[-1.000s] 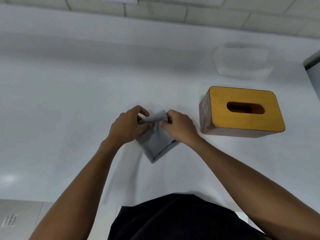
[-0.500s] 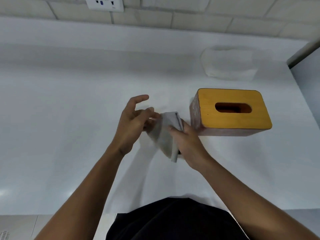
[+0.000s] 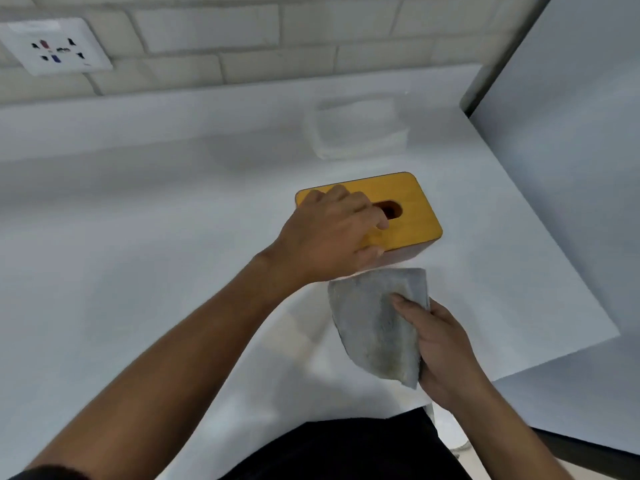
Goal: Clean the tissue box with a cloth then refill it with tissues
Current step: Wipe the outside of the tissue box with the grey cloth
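The left hand (image 3: 332, 237) is lying over the near-left part of the tissue box (image 3: 412, 216), fingers spread across its yellow top and thumb curling down the front side; whether it is actually gripping the box cannot be told. The right hand (image 3: 440, 344) is closing on a folded grey cloth (image 3: 374, 327), thumb pressing on its face, just in front of the box and apart from it. The box is standing on the white counter (image 3: 138, 271), slot (image 3: 391, 209) facing up, its long axis running left to right and slanting slightly away to the right. Behind the box a stack of white tissues (image 3: 360, 129) is lying near the back ledge. Right of the box the counter is ending in an edge against a grey panel (image 3: 571, 116). Left of the box the counter is stretching wide and bare toward a wall socket (image 3: 52, 46).
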Demonstrator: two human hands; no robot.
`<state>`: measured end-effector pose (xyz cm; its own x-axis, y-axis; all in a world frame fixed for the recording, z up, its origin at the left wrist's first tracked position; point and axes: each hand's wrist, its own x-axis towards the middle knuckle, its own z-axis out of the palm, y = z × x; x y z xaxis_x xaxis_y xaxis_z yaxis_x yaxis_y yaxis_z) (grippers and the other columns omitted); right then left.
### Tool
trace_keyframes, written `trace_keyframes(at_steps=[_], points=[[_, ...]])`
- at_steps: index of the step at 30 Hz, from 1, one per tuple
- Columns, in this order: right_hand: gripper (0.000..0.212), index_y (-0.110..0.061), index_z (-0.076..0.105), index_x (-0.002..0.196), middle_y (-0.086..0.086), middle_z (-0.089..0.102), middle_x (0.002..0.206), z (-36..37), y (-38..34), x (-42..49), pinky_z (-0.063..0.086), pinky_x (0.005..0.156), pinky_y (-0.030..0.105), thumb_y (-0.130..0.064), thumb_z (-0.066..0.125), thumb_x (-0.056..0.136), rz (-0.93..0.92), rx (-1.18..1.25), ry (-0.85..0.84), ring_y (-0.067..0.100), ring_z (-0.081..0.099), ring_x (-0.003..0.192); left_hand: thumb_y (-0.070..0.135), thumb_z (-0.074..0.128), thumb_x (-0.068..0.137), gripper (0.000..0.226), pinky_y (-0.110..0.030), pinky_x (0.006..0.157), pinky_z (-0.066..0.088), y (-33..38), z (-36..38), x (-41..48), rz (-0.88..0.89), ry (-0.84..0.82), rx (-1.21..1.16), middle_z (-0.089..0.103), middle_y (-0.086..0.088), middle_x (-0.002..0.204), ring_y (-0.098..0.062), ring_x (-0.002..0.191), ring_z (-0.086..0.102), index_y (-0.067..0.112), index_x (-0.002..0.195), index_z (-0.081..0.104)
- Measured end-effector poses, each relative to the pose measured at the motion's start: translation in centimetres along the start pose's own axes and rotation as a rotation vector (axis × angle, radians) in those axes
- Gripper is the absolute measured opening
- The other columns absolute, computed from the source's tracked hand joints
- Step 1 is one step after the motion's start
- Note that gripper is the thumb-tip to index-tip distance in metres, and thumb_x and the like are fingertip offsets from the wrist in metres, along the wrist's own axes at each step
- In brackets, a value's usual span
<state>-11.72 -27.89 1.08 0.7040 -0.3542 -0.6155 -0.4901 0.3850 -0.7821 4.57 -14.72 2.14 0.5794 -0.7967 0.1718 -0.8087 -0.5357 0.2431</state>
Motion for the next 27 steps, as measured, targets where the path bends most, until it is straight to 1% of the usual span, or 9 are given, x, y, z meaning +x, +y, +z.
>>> trace_keyframes(at_steps=[2,5,8,10,13,18,21,24,27], points=[[0.012,-0.017,0.073,0.099,-0.002,0.078,0.092,-1.4,-0.1,0.3,0.055,0.074,0.034,-0.017,0.061,0.094,-0.007,0.007,-0.012,0.016,0.073,0.087,0.058,0.057,0.092,0.048,-0.046,0.093,0.044,0.8,1.0,1.9,0.014,-0.090,0.102,0.067,0.002,0.127,-0.029,0.116,0.058,0.029,0.129,0.067],[0.015,-0.016,0.072,0.102,0.001,0.077,0.094,-2.8,-0.5,0.9,0.056,0.068,0.030,-0.016,0.059,0.095,0.003,-0.006,-0.061,0.014,0.074,0.084,0.073,0.043,0.086,0.068,-0.049,0.100,0.043,1.2,2.6,3.0,-0.019,-0.098,0.096,0.062,-0.001,0.137,-0.030,0.124,0.056,0.029,0.133,0.065],[0.016,-0.014,0.072,0.103,0.003,0.077,0.096,-4.1,-1.0,1.6,0.057,0.071,0.030,-0.015,0.058,0.096,0.011,-0.030,-0.112,0.017,0.074,0.087,0.085,0.040,0.081,0.083,-0.056,0.113,0.035,0.9,4.1,3.7,-0.101,-0.127,0.105,0.046,-0.008,0.155,-0.035,0.141,0.044,0.034,0.146,0.050],[0.017,-0.016,0.074,0.102,0.003,0.077,0.098,-4.9,-1.5,2.2,0.057,0.077,0.034,-0.015,0.058,0.097,0.016,-0.059,-0.140,0.019,0.073,0.091,0.092,0.042,0.076,0.096,-0.063,0.121,0.023,1.0,4.5,4.5,-0.171,-0.196,0.128,0.027,-0.010,0.167,-0.038,0.153,0.026,0.041,0.156,0.031],[0.018,-0.020,0.075,0.102,0.003,0.077,0.099,-6.2,-2.4,3.1,0.056,0.084,0.038,-0.017,0.058,0.097,0.014,-0.132,-0.188,0.021,0.073,0.095,0.102,0.034,0.063,0.118,-0.065,0.124,0.012,1.2,4.5,6.4,-0.241,-0.245,0.095,0.010,-0.012,0.173,-0.039,0.159,0.011,0.043,0.162,0.011],[0.018,-0.024,0.073,0.105,-0.007,0.077,0.098,-8.1,-3.8,4.5,0.050,0.082,0.024,-0.019,0.056,0.099,-0.002,-0.289,-0.279,0.008,0.072,0.093,0.100,0.050,0.060,0.128,-0.062,0.120,0.024,2.3,4.2,10.6,-0.210,-0.326,0.159,0.016,-0.008,0.171,-0.036,0.154,0.024,0.041,0.163,0.005],[0.017,-0.025,0.073,0.106,-0.010,0.076,0.099,-8.5,-4.0,5.2,0.046,0.082,0.022,-0.020,0.058,0.098,0.009,-0.346,-0.304,0.003,0.070,0.094,0.094,0.060,0.060,0.121,-0.054,0.106,0.040,2.9,4.1,12.1,-0.193,-0.336,0.201,0.029,-0.004,0.164,-0.035,0.141,0.038,0.046,0.160,0.011],[0.017,-0.026,0.073,0.105,-0.010,0.076,0.099,-8.4,-4.1,5.6,0.046,0.081,0.022,-0.021,0.058,0.098,0.003,-0.360,-0.318,0.002,0.069,0.093,0.090,0.065,0.058,0.118,-0.051,0.100,0.042,3.2,3.4,12.3,-0.215,-0.338,0.183,0.035,-0.005,0.156,-0.034,0.133,0.043,0.050,0.157,0.016],[0.017,-0.025,0.073,0.103,-0.010,0.076,0.098,-8.0,-4.1,5.8,0.047,0.080,0.023,-0.020,0.058,0.098,-0.012,-0.333,-0.304,0.003,0.070,0.092,0.089,0.061,0.054,0.114,-0.048,0.100,0.041,3.2,1.4,11.3,-0.238,-0.236,0.095,0.035,-0.003,0.156,-0.033,0.132,0.043,0.051,0.154,0.023]])
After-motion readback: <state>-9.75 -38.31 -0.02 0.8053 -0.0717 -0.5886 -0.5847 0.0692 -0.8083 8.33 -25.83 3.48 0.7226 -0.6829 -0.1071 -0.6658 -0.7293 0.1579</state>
